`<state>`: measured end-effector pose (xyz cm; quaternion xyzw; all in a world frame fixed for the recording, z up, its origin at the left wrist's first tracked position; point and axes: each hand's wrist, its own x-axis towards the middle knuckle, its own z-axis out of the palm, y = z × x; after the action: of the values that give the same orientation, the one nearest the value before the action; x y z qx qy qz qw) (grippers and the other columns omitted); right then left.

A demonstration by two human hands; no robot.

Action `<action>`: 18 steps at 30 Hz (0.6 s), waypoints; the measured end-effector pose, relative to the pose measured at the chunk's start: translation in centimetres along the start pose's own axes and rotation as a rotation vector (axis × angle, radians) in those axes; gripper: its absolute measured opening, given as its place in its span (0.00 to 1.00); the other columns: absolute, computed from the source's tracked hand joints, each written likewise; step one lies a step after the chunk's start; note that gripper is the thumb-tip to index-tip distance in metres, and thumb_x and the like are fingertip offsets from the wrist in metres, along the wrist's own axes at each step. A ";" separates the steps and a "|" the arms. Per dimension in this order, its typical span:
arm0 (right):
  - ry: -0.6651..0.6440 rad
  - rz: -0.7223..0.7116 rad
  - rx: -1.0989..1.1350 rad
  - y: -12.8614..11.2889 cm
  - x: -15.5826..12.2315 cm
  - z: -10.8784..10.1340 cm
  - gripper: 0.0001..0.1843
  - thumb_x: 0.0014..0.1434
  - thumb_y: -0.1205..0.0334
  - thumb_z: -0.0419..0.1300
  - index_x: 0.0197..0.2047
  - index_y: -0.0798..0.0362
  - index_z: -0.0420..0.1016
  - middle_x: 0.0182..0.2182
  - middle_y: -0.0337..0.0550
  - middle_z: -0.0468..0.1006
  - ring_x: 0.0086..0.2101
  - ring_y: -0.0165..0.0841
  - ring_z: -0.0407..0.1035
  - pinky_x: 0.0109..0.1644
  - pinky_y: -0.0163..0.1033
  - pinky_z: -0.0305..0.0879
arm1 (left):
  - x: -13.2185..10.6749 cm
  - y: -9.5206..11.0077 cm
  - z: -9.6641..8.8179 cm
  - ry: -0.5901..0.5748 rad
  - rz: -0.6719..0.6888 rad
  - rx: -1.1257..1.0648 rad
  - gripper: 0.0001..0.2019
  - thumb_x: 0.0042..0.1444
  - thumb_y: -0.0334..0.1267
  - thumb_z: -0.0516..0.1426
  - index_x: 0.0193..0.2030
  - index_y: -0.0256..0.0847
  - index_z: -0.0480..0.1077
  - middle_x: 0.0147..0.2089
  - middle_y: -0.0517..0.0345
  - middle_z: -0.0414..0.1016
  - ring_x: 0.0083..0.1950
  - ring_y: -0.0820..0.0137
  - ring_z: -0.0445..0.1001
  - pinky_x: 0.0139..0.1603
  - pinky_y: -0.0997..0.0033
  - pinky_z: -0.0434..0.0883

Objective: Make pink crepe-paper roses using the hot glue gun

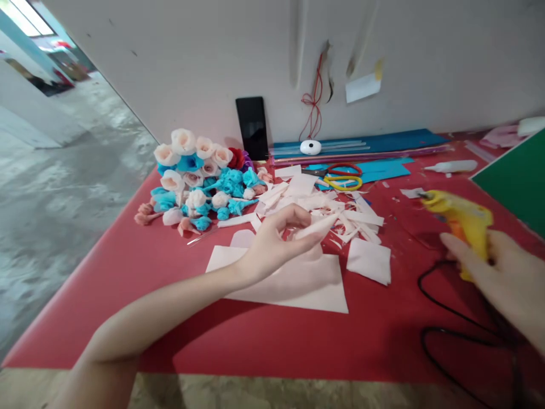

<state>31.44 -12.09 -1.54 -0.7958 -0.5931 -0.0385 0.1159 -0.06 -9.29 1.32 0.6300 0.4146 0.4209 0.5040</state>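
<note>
My left hand (283,238) is closed around a pale pink piece of crepe paper (318,227), its fingers pinching the lower edge. Beneath that hand lies a larger pale pink sheet (289,284) on the red tabletop. My right hand (502,267) grips a yellow hot glue gun (462,216) by its handle, raised at the right with the nozzle toward the left. A black cord (443,301) loops below the glue gun. To the right of the sheet rests a small stack of pale pink squares (369,260).
Paper flowers (191,187) in pink, white and blue are heaped at the left. Paper scraps (315,199) spread across the middle, with scissors (344,177) behind. A phone (252,128) leans on the wall. A white glue bottle (453,166) and a green board (519,176) are at the right.
</note>
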 end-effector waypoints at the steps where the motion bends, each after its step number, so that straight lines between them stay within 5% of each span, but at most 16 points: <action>1: -0.061 0.038 -0.069 -0.3 0.2 0.2 0.26 0.52 0.38 0.47 0.32 0.55 0.65 0.18 0.48 0.70 0.17 0.38 0.66 0.18 0.37 0.57 | 0.0 0.4 -0.3 0.013 0.017 0.024 0.07 0.49 0.35 0.59 0.28 0.39 0.62 0.30 0.63 0.63 0.34 0.77 0.64 0.36 0.76 0.61; 8: -0.171 -0.069 -0.136 -1.7 -0.3 1.6 0.30 0.51 0.35 0.45 0.36 0.54 0.68 0.24 0.49 0.73 0.23 0.41 0.68 0.20 0.39 0.57 | -0.7 2.3 -1.1 0.038 0.135 0.170 0.06 0.47 0.36 0.60 0.29 0.41 0.66 0.33 0.59 0.68 0.38 0.71 0.67 0.37 0.73 0.63; 12: 0.063 -0.204 -0.181 -2.9 -1.5 0.4 0.27 0.53 0.41 0.49 0.40 0.58 0.69 0.37 0.57 0.71 0.36 0.48 0.67 0.32 0.46 0.63 | -1.4 3.0 -1.1 -0.013 0.184 0.205 0.06 0.47 0.35 0.61 0.32 0.41 0.67 0.34 0.58 0.70 0.39 0.70 0.68 0.41 0.70 0.64; 15: 0.233 -0.485 0.192 -5.2 -2.9 -1.3 0.17 0.56 0.50 0.51 0.41 0.54 0.68 0.40 0.50 0.70 0.41 0.41 0.65 0.44 0.44 0.63 | -2.0 3.5 -0.9 -0.078 0.184 0.199 0.06 0.47 0.34 0.61 0.32 0.40 0.68 0.34 0.58 0.70 0.38 0.70 0.68 0.41 0.70 0.63; 18: -0.011 -0.681 0.629 -8.2 -4.5 -3.1 0.11 0.54 0.61 0.57 0.42 0.46 0.65 0.39 0.39 0.71 0.41 0.32 0.66 0.45 0.35 0.64 | -2.6 4.0 -0.6 -0.168 0.148 0.156 0.06 0.47 0.34 0.61 0.32 0.40 0.68 0.34 0.59 0.70 0.38 0.71 0.68 0.41 0.71 0.64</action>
<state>22.53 -14.76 1.71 -0.4820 -0.8043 0.1116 0.3292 -1.06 -12.18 5.02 0.7293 0.3548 0.3689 0.4541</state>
